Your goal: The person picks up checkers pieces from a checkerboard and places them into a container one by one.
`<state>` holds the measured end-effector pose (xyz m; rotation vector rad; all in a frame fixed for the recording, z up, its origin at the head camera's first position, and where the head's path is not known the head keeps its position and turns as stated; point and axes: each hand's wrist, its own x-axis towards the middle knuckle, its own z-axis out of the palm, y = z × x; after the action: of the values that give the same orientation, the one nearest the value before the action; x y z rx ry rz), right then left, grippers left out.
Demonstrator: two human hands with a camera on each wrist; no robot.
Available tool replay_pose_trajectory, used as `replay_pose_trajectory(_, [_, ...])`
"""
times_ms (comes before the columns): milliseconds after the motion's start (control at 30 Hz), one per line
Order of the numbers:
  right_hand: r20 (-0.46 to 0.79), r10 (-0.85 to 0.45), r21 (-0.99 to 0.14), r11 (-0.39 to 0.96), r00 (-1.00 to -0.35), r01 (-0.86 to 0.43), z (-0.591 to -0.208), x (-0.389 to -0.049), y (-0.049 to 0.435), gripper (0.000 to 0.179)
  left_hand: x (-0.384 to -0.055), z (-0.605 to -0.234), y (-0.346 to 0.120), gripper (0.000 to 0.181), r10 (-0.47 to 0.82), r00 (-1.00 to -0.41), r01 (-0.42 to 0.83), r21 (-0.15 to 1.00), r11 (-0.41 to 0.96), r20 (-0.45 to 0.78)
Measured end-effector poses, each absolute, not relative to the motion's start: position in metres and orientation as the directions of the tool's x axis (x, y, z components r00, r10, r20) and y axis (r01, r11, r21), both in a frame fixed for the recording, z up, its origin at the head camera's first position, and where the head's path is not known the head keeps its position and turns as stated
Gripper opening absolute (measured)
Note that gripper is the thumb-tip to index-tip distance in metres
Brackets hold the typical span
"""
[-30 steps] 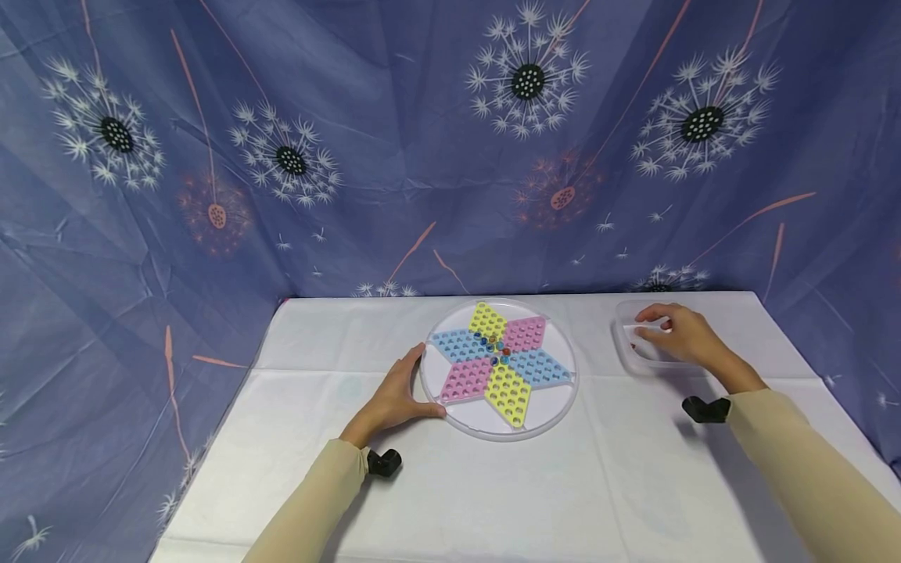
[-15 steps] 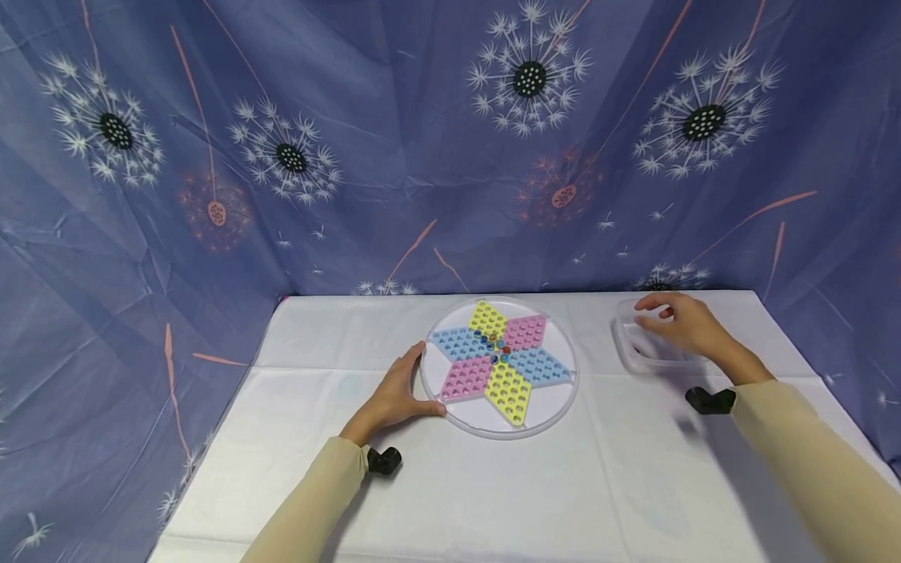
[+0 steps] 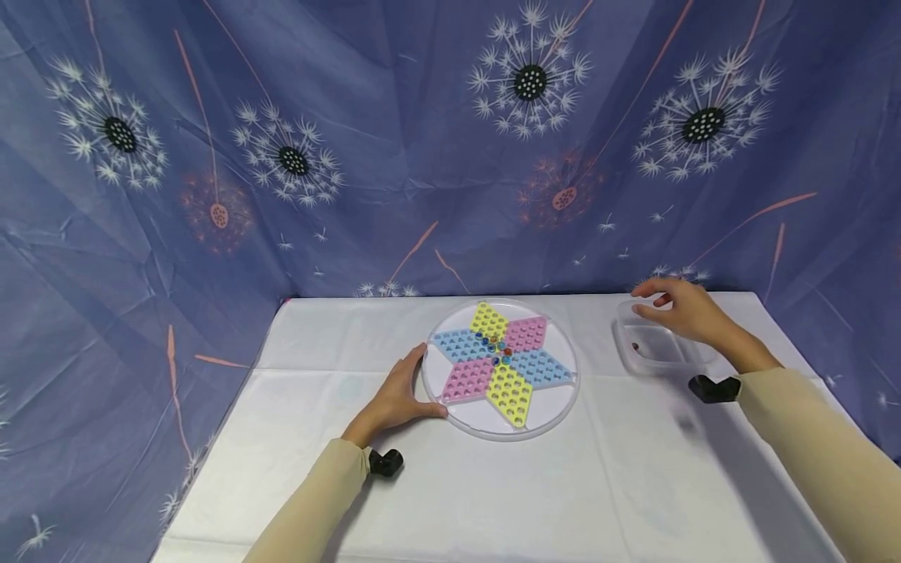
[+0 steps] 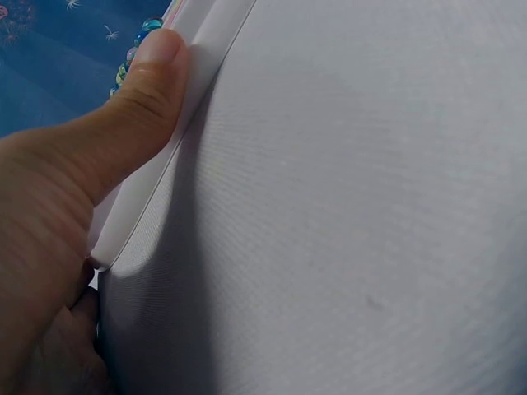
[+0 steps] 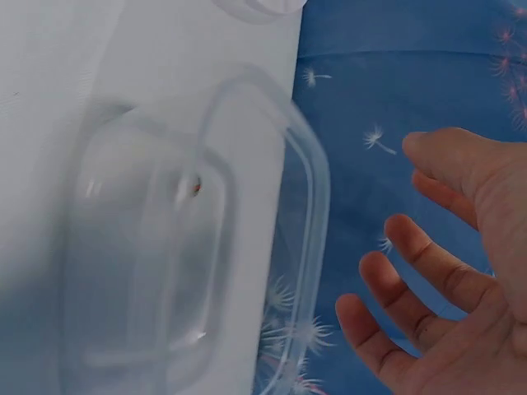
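Note:
My left hand (image 3: pixel 396 399) rests against the left rim of a round Chinese checkers board (image 3: pixel 441 319), thumb and fingers spread along its edge. In the left wrist view the thumb (image 4: pixel 146 99) lies against the white rim. Several marbles (image 3: pixel 507 352), blue, red and amber, sit around the middle of the coloured star. Above the back of a clear plastic box (image 3: pixel 662 366) hovers my right hand (image 3: pixel 686 310), fingers loosely bent and apart, with nothing seen between them. One small dark reddish marble (image 5: pixel 196 187) lies in the box.
A white cloth (image 3: pixel 521 500) covers the table. Behind it hangs a blue dandelion-print curtain (image 3: pixel 422 156), close to the table's back edge. The board stands left of the box, with a strip of cloth between them.
My right hand has risen and drawn back slightly from inside the box, so the small marble there now shows. The left hand and the board have stayed in place.

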<state>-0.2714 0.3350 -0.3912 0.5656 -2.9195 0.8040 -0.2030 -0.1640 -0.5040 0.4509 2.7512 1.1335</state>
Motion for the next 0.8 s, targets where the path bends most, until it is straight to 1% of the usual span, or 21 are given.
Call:
replay_pose_trajectory(100, [0.162,-0.352,-0.482,0.787,-0.922,-0.385,-0.386,-0.271,0.331,0.031,-0.203,-0.504,-0.164,0.127,0.321,-0.947,0.225,0.705,0.672,-0.004])
replay_pose_trajectory(433, [0.124,-0.323,-0.489,0.803,-0.938,-0.341,-0.376,-0.277,0.312,0.035,-0.203,-0.505,-0.164,0.128,0.305,-0.952,0.202,0.697,0.688,-0.026])
replay_pose_trajectory(800, [0.178,-0.388,-0.488,0.764,-0.904,-0.423,-0.371,-0.279,0.289,0.035,-0.201,-0.503,-0.163,0.127,0.313,-0.95,0.217,0.708,0.672,-0.006])
